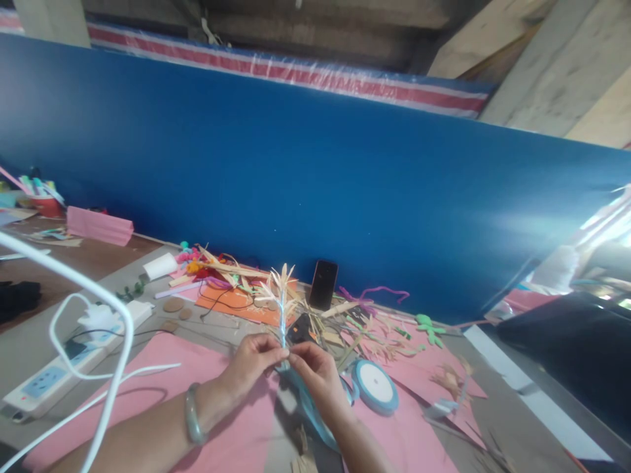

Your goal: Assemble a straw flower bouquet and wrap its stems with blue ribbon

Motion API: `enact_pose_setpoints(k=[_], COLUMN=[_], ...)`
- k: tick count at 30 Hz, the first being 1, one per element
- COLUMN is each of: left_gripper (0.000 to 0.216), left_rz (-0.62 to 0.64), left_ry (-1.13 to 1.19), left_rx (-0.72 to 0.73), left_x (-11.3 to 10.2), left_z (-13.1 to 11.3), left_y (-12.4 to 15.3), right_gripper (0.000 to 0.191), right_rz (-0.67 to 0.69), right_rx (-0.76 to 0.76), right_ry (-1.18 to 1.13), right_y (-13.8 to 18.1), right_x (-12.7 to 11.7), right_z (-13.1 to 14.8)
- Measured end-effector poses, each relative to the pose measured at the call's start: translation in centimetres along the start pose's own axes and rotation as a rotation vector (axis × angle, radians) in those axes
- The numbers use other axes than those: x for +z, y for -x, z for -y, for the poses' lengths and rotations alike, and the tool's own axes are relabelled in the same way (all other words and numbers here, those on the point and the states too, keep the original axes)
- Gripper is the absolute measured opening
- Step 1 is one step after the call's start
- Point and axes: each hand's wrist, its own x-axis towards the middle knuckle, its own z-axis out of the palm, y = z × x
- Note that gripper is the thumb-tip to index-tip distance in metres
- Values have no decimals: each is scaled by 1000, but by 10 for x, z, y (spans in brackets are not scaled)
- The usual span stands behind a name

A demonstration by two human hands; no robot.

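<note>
Between my hands stands an upright stalk [282, 314] with pale straw-like leaves fanning out at its top and light-blue ribbon wound around its stem. My left hand [256, 358] pinches the lower stem from the left, a bangle [194, 414] on its wrist. From the right, my right hand [315, 368] closes finger and thumb at the same spot, where the ribbon meets the stem. A loose length of blue ribbon [310, 410] hangs below my right hand. To the right lies the ribbon spool [375, 386], white in the middle with a blue edge.
Pink paper sheets [207, 401] cover much of the table. A phone [323, 284] leans on the blue partition [305, 177]. Straw scraps and an orange sheet [231, 303] lie behind my hands. At left, a white cable [125, 341] arches before a power strip [59, 374].
</note>
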Motion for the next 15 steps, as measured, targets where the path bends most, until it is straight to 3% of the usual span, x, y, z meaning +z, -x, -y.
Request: enact_pose_setpoints(k=[15], left_gripper=[27], left_rz=[74], left_ry=[231], left_rx=[-78], left_x=[8], left_z=[-9], left_y=[7], right_gripper=[30], right_rz=[54], right_rx=[114], right_ry=[-274], right_y=[5], right_x=[9], right_z=[7])
